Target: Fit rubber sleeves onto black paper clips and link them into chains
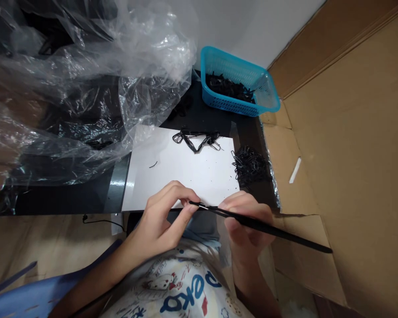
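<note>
My left hand (pixel 157 225) and right hand (pixel 248 227) both pinch the thin black strip (pixel 285 234) near its tip, a good hold; I judge it light, stiff, slippery

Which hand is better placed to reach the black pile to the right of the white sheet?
Probably the right. The right hand lies just below the black pile, though it grips the long black tool. The left hand is farther away, pinching at that tool's tip by the white sheet.
</note>
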`<action>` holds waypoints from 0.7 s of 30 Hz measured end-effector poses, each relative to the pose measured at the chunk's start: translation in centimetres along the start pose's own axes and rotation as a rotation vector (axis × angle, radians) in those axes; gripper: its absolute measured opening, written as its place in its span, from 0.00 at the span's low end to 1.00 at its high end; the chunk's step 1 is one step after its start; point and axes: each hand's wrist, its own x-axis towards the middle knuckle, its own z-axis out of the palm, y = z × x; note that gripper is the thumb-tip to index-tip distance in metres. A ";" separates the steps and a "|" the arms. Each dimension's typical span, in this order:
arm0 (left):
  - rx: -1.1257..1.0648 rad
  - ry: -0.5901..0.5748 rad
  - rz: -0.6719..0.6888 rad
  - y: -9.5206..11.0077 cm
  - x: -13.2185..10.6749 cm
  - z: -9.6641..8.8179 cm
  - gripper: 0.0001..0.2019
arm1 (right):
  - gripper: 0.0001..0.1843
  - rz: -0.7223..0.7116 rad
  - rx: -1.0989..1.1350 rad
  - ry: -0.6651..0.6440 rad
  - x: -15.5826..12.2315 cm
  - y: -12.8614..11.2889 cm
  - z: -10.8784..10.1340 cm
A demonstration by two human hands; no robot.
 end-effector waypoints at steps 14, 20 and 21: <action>-0.042 -0.003 -0.022 -0.2 0.1 0.3 0.08 | 0.03 0.007 0.034 -0.004 0.1 0.3 -0.3; -0.045 -0.009 -0.012 -0.2 0.2 0.4 0.08 | 0.04 0.002 0.072 0.002 0.0 0.3 -0.4; -0.044 -0.013 -0.012 -0.2 0.2 0.4 0.09 | 0.04 -0.003 0.074 0.001 0.0 0.3 -0.4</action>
